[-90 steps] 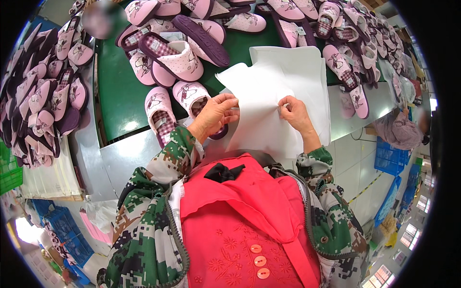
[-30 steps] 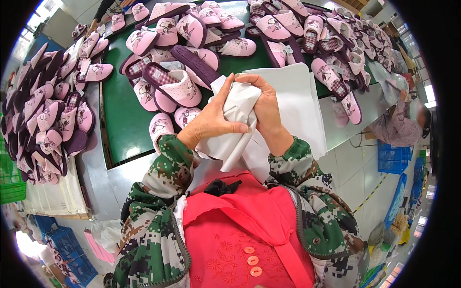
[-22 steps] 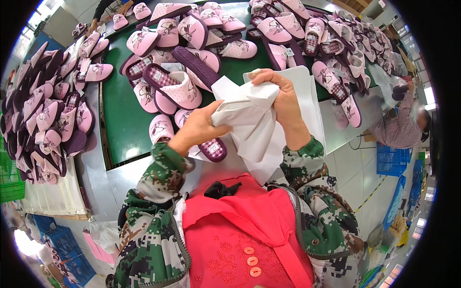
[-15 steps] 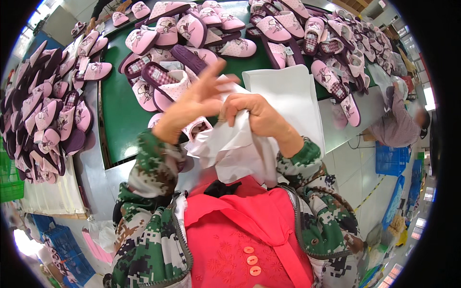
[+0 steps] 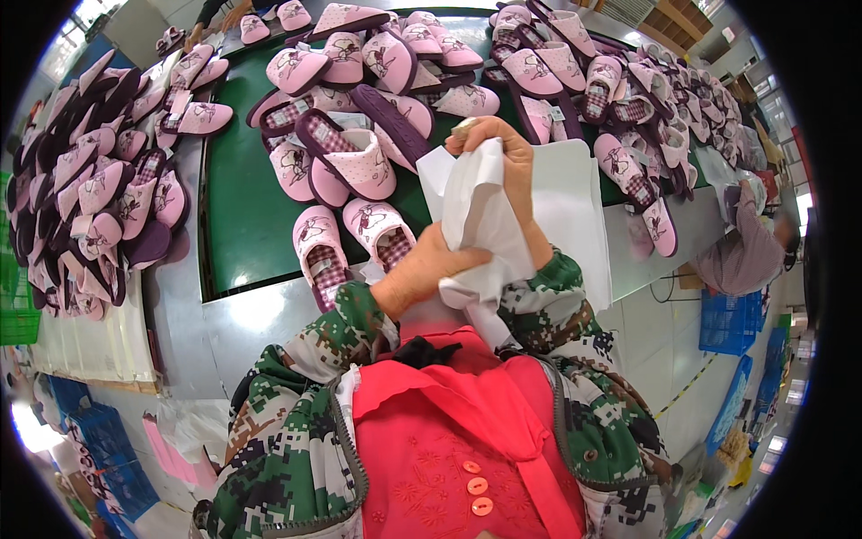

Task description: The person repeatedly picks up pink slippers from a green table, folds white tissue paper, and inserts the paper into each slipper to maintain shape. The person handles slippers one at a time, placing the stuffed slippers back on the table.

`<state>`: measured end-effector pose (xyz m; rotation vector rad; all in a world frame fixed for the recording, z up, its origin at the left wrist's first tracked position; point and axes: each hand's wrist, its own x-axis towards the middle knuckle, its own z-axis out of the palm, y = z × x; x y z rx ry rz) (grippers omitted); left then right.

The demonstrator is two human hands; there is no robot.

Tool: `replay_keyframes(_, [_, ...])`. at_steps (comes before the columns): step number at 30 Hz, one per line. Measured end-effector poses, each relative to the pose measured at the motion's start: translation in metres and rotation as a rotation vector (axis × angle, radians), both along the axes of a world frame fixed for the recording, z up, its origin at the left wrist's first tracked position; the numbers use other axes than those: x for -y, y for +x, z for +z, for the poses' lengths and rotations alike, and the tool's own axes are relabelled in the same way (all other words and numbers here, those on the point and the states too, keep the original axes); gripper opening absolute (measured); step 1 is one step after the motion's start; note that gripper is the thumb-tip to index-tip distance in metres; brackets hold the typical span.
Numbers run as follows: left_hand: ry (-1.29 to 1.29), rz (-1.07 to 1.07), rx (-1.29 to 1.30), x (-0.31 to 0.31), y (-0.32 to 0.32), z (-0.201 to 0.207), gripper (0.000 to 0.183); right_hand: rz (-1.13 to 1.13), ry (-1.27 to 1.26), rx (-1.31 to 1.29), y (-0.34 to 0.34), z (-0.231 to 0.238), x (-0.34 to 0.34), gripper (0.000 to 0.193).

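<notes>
A crumpled sheet of white paper is held upright in front of my chest. My right hand is closed round its upper end, with the fingers curled at the top. Lower down, my left hand grips the paper, its thumb lying across the front; its other fingers are hidden behind. Beside my left hand stand two pink slippers with checked lining, one slipper farther left and another slipper nearer the hand. Flat white sheets lie on the table beyond my right wrist.
Slippers are heaped on the green table top, some showing dark purple soles. A large slipper pile covers the left table; another heap extends right. Blue crates stand on the floor at right, near another person.
My left hand has come down from its open, raised position and now grips the lower paper. My right hand has risen with the paper, which is bunched narrower. The two slippers are now uncovered.
</notes>
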<state>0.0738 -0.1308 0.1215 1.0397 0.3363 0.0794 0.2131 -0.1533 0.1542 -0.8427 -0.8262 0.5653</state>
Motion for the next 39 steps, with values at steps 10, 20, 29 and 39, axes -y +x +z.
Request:
replay_keyframes(10, [-0.471, 0.312, 0.631, -0.081, -0.031, -0.028, 0.026, -0.350, -0.081, 0.921, -0.108, -0.005, 0.028, 0.035])
replay_keyframes(20, [-0.715, 0.244, 0.504, -0.055, -0.103, 0.010, 0.056, -0.402, -0.155, 1.092, -0.141, -0.024, 0.015, 0.034])
replay_keyframes(29, [-0.355, 0.151, 0.085, -0.089, -0.151, -0.013, 0.037, -0.080, -0.165, 1.333, -0.167, 0.029, 0.015, 0.051])
replay_keyframes(39, [-0.393, -0.174, -0.010, -0.074, -0.196, -0.055, 0.069, 0.344, -0.370, 1.178, -0.184, -0.034, 0.030, 0.068])
